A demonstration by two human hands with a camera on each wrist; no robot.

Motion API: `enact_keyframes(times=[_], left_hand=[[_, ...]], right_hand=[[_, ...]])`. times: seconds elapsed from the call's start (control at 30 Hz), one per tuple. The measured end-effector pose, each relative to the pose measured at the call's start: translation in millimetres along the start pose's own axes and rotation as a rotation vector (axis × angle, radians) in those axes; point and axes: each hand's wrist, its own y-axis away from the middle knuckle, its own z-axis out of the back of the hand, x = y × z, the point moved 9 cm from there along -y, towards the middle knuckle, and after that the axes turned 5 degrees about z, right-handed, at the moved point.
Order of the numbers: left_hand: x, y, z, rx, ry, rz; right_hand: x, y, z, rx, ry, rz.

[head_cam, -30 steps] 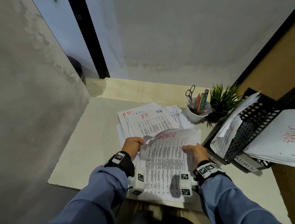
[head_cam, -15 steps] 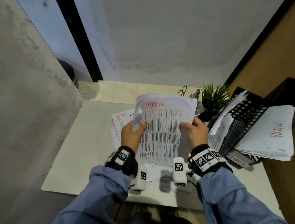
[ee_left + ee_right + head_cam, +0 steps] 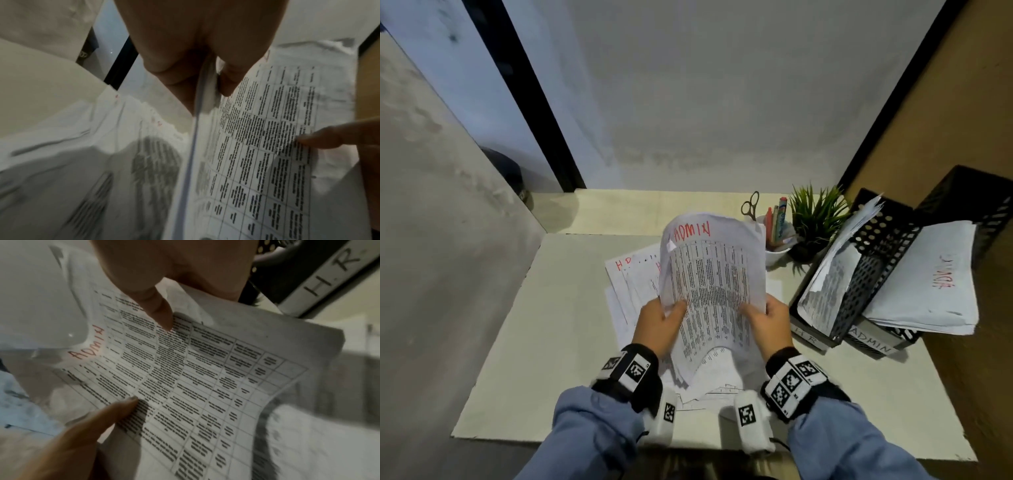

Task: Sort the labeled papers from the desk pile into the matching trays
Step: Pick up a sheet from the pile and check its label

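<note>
A sheaf of printed papers marked ADMIN in red is held raised above the counter, its top curling toward twelve o'clock. Its left edge is pinched by the left hand, thumb on the printed face, and its right edge is gripped by the right hand; the hands are kept apart by the sheaf's width. Beneath it, the desk pile with HR sheets is spread flat. At three o'clock the HR tray and the ADMIN tray are set side by side, both loaded with papers. At one o'clock a pen cup and a small plant are seen.
</note>
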Motion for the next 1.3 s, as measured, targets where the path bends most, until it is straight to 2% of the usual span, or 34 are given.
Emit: enact_keyframes(times=[0.1, 0.2, 0.27, 0.33, 0.43, 0.5, 0.53, 0.6, 0.67, 0.8, 1.0, 1.07, 1.13, 1.17, 1.2, 1.23, 1.3], left_hand=[[-49.8, 7.1, -2.3, 0.056, -0.039, -0.114], [-117.7, 24.7, -14.9, 0.102, -0.052, -0.263], [-157.7, 37.0, -33.6, 0.154, -0.037, -0.365], [-190.6, 49.1, -58.5, 0.198, -0.033, -0.464], [-227.4, 68.9, -99.7, 0.224, -0.061, -0.624], [-240.8, 76.7, -128.8, 0.206, -0.121, -0.686], [-245.2, 79.8, -144.5, 0.201, -0.174, -0.714], [-249.9, 86.4, -176.8, 0.218, -0.283, -0.775], [-251.9, 93.7, -204.0, 0.242, -0.352, -0.808], [-253.2, 108.5, -241.2, 0.23, -0.457, -0.85], [-240.1, 99.1, -273.0, 0.177, -0.51, -0.81], [-235.3, 100.9, -282.1, 0.201, -0.494, -0.773], [-228.8, 103.9, -291.9, 0.257, -0.477, -0.719], [-224.3, 104.0, -298.5, 0.282, -0.48, -0.702], [-218.9, 102.8, -305.1, 0.306, -0.499, -0.674], [-213.1, 100.7, -311.1, 0.33, -0.512, -0.646], [-201.1, 94.0, -322.0, 0.368, -0.518, -0.58]], right_hand=[[40.0, -3.1, 28.9, -0.053, -0.008, 0.143], [81.7, -1.5, 77.7, -0.132, -0.032, 0.3], [101.8, 1.3, 123.4, -0.245, -0.04, 0.399], [108.7, 4.1, 175.0, -0.423, -0.038, 0.45], [92.0, 12.4, 247.1, -0.736, -0.052, 0.445], [66.9, 14.6, 283.0, -0.9, 0.03, 0.336], [52.3, 12.2, 294.5, -0.924, 0.096, 0.235], [19.5, 2.1, 304.3, -0.857, 0.2, -0.03], [1.3, -4.8, 302.7, -0.762, 0.221, -0.167], [8.4, -12.8, 301.3, -0.695, 0.26, -0.072], [37.6, -13.6, 305.8, -0.734, 0.368, 0.093], [25.5, -17.7, 300.5, -0.61, 0.355, -0.027], [8.3, -15.3, 289.9, -0.442, 0.37, -0.271], [14.2, -16.8, 285.4, -0.373, 0.445, -0.256], [29.5, -20.7, 282.5, -0.344, 0.532, -0.163], [50.1, -21.8, 281.5, -0.38, 0.571, -0.023], [88.1, -11.6, 287.6, -0.561, 0.535, 0.22]])
